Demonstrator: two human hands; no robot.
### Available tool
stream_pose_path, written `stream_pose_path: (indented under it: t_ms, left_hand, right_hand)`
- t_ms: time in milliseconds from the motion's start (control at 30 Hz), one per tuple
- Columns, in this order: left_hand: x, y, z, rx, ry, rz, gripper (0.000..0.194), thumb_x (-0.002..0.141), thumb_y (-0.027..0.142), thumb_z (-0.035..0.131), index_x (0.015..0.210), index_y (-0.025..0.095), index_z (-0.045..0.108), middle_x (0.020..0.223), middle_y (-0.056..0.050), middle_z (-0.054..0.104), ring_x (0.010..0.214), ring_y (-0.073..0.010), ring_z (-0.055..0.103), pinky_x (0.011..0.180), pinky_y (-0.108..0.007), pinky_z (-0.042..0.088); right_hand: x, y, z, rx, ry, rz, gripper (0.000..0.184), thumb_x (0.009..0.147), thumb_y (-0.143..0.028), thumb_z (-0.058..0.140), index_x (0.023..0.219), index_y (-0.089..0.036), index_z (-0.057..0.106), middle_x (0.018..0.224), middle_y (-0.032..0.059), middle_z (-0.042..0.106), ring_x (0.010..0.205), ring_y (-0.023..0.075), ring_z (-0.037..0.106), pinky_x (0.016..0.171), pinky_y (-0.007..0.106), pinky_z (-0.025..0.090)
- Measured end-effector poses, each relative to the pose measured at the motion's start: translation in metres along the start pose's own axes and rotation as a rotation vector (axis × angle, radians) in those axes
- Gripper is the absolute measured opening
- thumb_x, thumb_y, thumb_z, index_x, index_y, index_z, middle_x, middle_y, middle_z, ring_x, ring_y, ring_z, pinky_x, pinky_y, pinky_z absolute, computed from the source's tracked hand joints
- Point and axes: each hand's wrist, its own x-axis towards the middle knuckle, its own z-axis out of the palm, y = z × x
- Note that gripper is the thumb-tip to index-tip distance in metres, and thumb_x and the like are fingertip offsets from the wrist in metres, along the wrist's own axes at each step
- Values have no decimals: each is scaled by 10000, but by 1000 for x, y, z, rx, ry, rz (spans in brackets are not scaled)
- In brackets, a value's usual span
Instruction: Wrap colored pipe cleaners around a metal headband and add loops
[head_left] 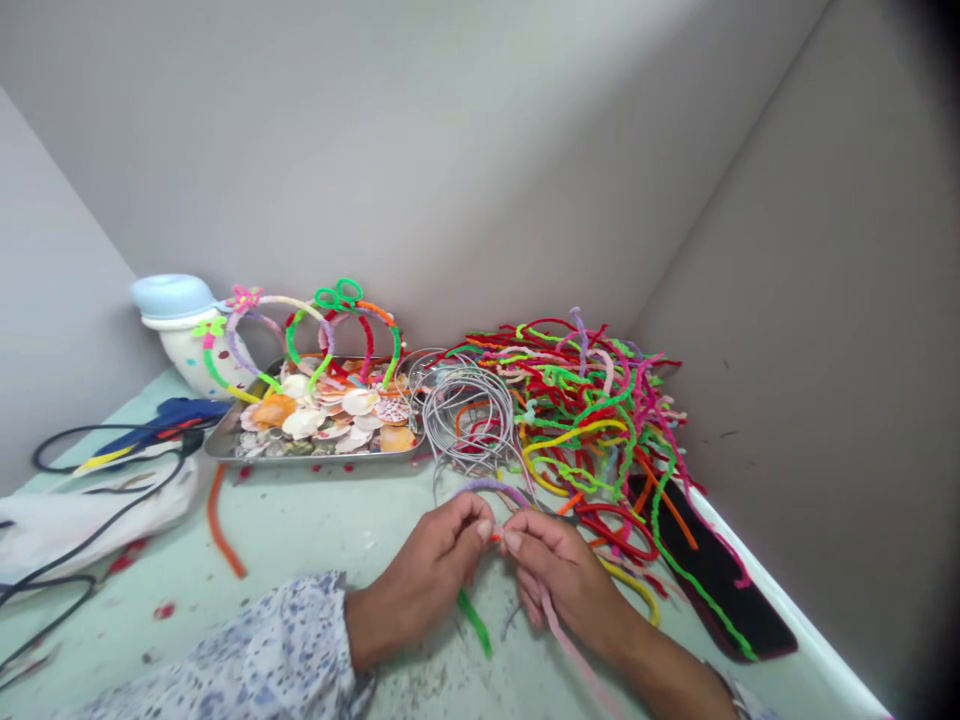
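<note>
Pink pipe cleaner, one, held in the right hand above the counter. Left hand: pinching what looks like a small orange piece. Beyond: wire coil, shell-filled tray, mixed pipe-cleaner heap.

You can read no text, label, brand, number or sign here, as far as this slightly blurred view lets you tell.
</note>
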Motion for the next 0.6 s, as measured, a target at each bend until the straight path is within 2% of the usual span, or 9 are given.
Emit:
stream_pose_path:
  t_ms: [133, 300, 467, 600]
  left_hand:
    - [1, 1, 0, 18, 11, 18, 242, 904, 396, 461, 850, 166, 515, 658, 44, 441, 581, -92, 386, 534, -205, 318]
    - [1, -1, 0, 77, 21, 4, 259, 918, 382, 431, 796, 166, 510, 613, 47, 435, 557, -91, 382, 520, -207, 308]
    - [1, -1, -1, 56, -46, 3, 262, 915, 384, 433, 784, 167, 498, 589, 46, 441, 527, -86, 385, 499, -209, 304]
    - [3, -1, -4, -71, -125, -63, 255, 888, 383, 478, 756, 164, 488, 539, 53, 434, 476, -76, 388, 466, -200, 299]
  right_hand:
    - [-3, -2, 5, -57, 36, -11, 264, 884, -418, 516, 742, -195, 498, 428, -89, 444, 342, 79, 435, 386, 184, 377]
    - [-4, 1, 6, -71, 76, -54, 250, 889, -398, 507, 753, -189, 511, 451, -88, 445, 367, 77, 434, 405, 187, 391]
    - [-2, 6, 3, -68, 112, -100, 243, 891, -391, 503, 759, -187, 522, 477, -80, 445, 403, 83, 445, 427, 193, 404]
    - [-2, 5, 3, -103, 115, -104, 245, 895, -393, 503, 781, -180, 544, 509, -73, 454, 429, 83, 463, 446, 192, 410]
